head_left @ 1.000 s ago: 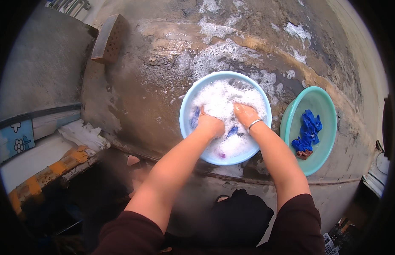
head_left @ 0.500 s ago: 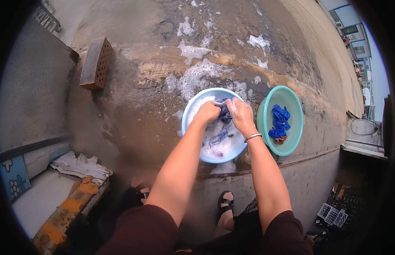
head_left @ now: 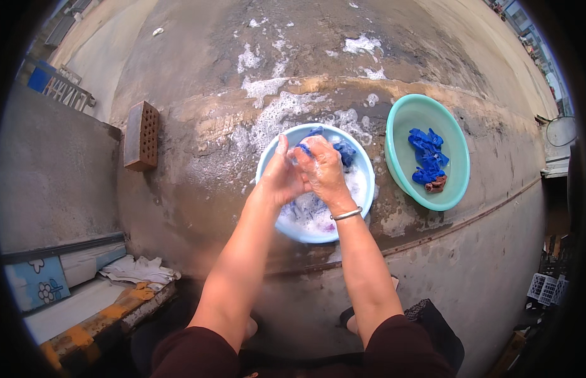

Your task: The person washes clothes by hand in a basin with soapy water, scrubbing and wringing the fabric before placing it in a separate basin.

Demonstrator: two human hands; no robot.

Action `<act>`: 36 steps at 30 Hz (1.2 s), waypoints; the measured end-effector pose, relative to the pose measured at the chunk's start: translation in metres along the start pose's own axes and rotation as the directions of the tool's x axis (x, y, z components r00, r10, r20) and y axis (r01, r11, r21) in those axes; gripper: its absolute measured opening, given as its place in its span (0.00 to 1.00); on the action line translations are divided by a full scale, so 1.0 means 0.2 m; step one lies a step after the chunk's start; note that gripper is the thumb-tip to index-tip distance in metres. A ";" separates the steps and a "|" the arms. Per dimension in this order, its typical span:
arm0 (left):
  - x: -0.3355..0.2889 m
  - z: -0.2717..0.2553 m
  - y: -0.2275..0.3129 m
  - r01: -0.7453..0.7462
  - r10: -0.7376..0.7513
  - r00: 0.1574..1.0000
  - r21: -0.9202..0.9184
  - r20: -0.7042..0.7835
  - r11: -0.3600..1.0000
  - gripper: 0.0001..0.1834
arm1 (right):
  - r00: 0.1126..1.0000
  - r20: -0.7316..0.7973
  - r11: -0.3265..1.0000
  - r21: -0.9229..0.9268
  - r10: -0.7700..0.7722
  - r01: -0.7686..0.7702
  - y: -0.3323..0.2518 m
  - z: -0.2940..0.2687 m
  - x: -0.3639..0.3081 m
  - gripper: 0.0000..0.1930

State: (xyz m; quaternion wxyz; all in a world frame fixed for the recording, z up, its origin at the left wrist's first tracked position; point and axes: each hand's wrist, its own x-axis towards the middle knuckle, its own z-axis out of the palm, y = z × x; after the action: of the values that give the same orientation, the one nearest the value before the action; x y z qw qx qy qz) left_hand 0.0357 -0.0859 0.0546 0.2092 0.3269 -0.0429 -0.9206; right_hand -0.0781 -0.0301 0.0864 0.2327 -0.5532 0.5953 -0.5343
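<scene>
A light blue basin (head_left: 266,165) holds white suds and wet dark blue cloth (head_left: 347,153). Over it my two wet hands are brought together, with a bit of the blue cloth pressed between them. My left hand (head_left: 280,174) has its palm turned up and its thumb raised, and its fingertips are hidden behind the other hand. My right hand (head_left: 325,169) is curled over the cloth from the right, foam on its knuckles. A silver bangle (head_left: 347,214) circles the right wrist. More of the cloth trails down into the suds on the far side.
Right of the basin, a green basin (head_left: 458,151) contains bright blue cloth (head_left: 427,151) and a small brown piece (head_left: 436,184). A perforated brick (head_left: 140,136) stands at the left. Foam (head_left: 277,120) streaks the wet concrete. A ledge with orange stripes (head_left: 104,318) lies near left.
My hands have come closer together, the left turning its palm up and the right curling over it. The view has shifted, so both basins sit differently in the picture.
</scene>
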 end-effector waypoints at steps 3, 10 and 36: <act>-0.09 0.04 0.02 0.038 -0.039 0.995 0.013 0.088 0.999 0.33 | 0.992 0.006 0.989 0.076 -0.129 0.128 -0.13 0.19 -0.23 0.13; -0.01 0.11 -0.33 -0.447 0.512 0.772 0.251 -0.378 0.859 0.13 | 0.873 -0.366 0.946 0.138 0.323 -0.293 0.16 0.10 -0.17 0.10; -0.11 0.20 -0.16 0.031 0.167 0.920 0.491 -0.354 0.871 0.32 | 0.947 -0.258 0.973 0.177 0.190 -0.147 0.04 -0.25 -0.01 0.26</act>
State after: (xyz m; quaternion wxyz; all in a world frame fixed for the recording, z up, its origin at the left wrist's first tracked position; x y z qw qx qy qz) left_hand 0.0150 -0.0492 0.0918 0.1574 0.5415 -0.2432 -0.7892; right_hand -0.1248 -0.0110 0.0948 0.2357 -0.4014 0.6231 -0.6285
